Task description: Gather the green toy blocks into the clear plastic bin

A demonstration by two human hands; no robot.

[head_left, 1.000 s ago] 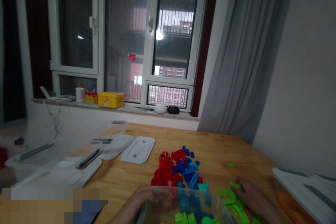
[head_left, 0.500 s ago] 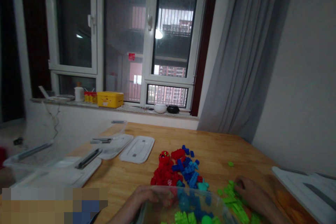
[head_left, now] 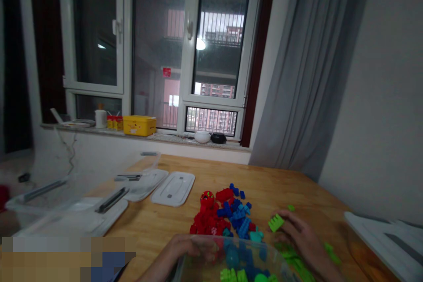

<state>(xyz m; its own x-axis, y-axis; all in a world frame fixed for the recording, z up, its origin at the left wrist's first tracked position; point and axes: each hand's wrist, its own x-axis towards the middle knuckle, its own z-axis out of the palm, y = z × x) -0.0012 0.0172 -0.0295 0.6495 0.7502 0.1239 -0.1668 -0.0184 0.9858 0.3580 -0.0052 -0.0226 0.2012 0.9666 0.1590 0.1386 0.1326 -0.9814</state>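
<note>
the right hand has lifted off the green pile and now pinches 1 green brick in its fingertips, just above the table. the left hand still grips the clear tub rim, unmoved. red and blue bricks lie beyond the tub.

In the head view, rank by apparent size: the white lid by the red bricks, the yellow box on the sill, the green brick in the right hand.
1. white lid
2. yellow box, though it sits farther from the camera, so its true size is unsure
3. green brick, held by the right hand
</note>
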